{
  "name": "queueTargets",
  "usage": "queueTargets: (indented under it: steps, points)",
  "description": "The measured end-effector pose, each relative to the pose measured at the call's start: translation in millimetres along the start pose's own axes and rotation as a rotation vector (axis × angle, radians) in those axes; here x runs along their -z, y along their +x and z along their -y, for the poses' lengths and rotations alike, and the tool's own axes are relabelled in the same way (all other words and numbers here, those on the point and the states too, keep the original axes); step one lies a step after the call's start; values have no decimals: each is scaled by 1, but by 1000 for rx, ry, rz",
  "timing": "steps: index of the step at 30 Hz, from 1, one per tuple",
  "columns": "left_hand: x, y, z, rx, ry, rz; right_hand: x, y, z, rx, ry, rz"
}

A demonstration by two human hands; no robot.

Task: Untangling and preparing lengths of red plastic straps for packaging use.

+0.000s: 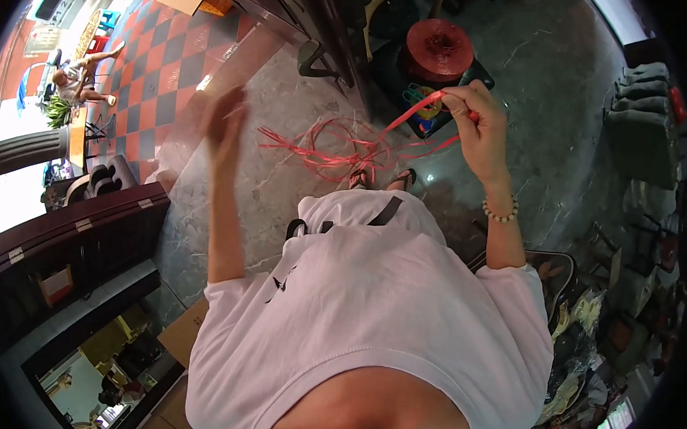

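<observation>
My right hand (479, 121) is raised in front of me, its fingers pinched on thin red plastic string (339, 148). The string runs from that hand in loose loops across to my left hand (225, 123), which is blurred, with the fingers held upward. Whether the left hand grips the string I cannot tell. Beyond my right hand a large red spool of the same string (438, 48) stands on a dark block on the floor. I wear a white shirt and a bead bracelet (500, 213) on the right wrist.
A grey marble floor (538, 61) lies below, with my sandalled feet (380, 177) on it. A dark wooden counter (70, 239) stands at left, a dark cabinet (323, 19) ahead. Red-and-grey checkered tiles (165, 65) lead outside, where a person sits. Cluttered goods (626, 307) fill the right side.
</observation>
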State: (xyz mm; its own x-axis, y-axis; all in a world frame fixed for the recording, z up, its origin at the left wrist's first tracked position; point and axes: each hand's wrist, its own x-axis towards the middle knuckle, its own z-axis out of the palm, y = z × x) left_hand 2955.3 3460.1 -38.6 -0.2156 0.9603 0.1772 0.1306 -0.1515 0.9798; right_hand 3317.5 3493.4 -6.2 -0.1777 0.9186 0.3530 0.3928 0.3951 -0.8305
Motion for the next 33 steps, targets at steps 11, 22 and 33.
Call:
queueTargets:
  steps: [11, 22, 33]
  points:
    - [-243, 49, -78, -184, -216, 920, 43, 66, 67, -27, 323, 55]
    - [-250, 62, -83, -34, -104, 1033, 179, 138, 18, -156, 1950, 425]
    - [-222, 61, -50, -28, 142, 992, 211, 92, -152, -452, 804, -390]
